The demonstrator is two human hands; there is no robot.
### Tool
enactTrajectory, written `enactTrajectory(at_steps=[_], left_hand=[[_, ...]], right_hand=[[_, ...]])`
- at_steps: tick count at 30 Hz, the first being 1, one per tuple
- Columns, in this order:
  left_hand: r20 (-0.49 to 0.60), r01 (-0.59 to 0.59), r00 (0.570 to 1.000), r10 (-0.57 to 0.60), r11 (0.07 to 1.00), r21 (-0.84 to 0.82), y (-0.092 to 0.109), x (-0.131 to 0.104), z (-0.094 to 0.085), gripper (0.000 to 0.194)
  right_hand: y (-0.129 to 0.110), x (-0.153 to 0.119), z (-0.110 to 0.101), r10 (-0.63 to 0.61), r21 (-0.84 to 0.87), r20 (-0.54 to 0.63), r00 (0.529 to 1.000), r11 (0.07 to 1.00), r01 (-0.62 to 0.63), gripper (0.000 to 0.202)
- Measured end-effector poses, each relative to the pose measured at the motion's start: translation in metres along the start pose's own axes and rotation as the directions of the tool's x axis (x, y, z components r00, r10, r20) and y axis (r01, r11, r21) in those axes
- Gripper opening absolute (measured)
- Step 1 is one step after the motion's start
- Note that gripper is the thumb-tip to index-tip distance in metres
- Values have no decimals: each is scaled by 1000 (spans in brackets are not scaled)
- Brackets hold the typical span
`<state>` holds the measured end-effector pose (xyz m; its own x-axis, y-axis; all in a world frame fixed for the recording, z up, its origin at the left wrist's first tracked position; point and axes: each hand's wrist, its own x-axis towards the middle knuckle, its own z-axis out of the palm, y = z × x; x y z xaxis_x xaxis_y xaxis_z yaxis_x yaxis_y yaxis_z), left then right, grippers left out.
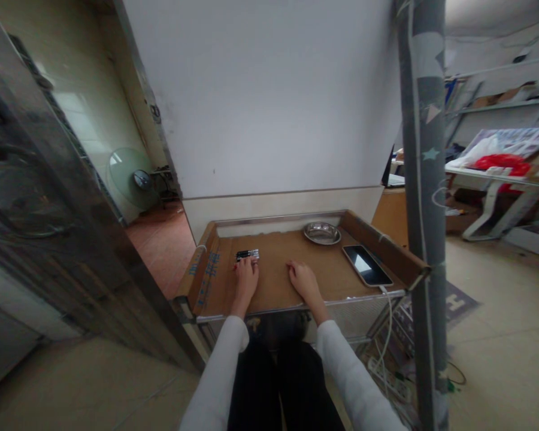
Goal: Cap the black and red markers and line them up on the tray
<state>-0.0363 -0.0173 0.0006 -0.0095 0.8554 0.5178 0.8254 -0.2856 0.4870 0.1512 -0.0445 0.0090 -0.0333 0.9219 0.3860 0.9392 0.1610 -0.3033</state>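
My left hand (246, 276) lies palm down near the left end of a cardboard-lined table. Its fingers reach forward over the near edge of several small black-and-silver sticks, which look like batteries (247, 254), lying side by side in a compact row. The fingertips touch them or rest just against them, without a visible grip. To the right, my right hand (303, 281) rests on the cardboard (272, 278) with its fingers curled in. Nothing shows in it, though the undersides of its fingers are hidden.
A round shiny metal dish (322, 233) stands at the back right. Nearer, a phone (367, 266) lies with a white cable (390, 317) hanging over the front edge. Raised cardboard sides (381, 245) border the table. A wrapped grey post (424, 209) rises at right.
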Motion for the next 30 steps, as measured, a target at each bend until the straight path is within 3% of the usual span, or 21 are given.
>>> enactTrajectory(at_steps=[6, 14, 17, 20, 23, 26, 30], left_hand=[[279, -184, 939, 201, 979, -84, 1, -14, -10, 14], [333, -208, 915, 227, 974, -94, 6, -14, -14, 15], [276, -188, 946, 168, 981, 48, 11, -16, -17, 16], [43, 31, 998, -46, 953, 301, 15, -18, -19, 22], [-142, 245, 969, -204, 880, 408, 17, -19, -20, 26], [-152, 290, 957, -247, 842, 455, 18, -20, -22, 23], [-53, 198, 979, -197, 855, 480, 19, -21, -24, 22]], right_hand=[[-1, -21, -6, 76, -4, -41, 996, 997, -76, 29], [0, -37, -5, 18, 13, -72, 997, 1000, -17, 33], [0, -37, -5, 24, -12, -45, 999, 1000, -25, 35], [0, -36, -5, 33, -32, -2, 999, 999, -33, 38], [-1, -34, -5, 47, -47, 32, 998, 998, -46, 40], [-1, -32, -4, 61, -54, 51, 997, 997, -58, 41], [-1, -29, -5, 54, -44, 36, 998, 998, -52, 40]])
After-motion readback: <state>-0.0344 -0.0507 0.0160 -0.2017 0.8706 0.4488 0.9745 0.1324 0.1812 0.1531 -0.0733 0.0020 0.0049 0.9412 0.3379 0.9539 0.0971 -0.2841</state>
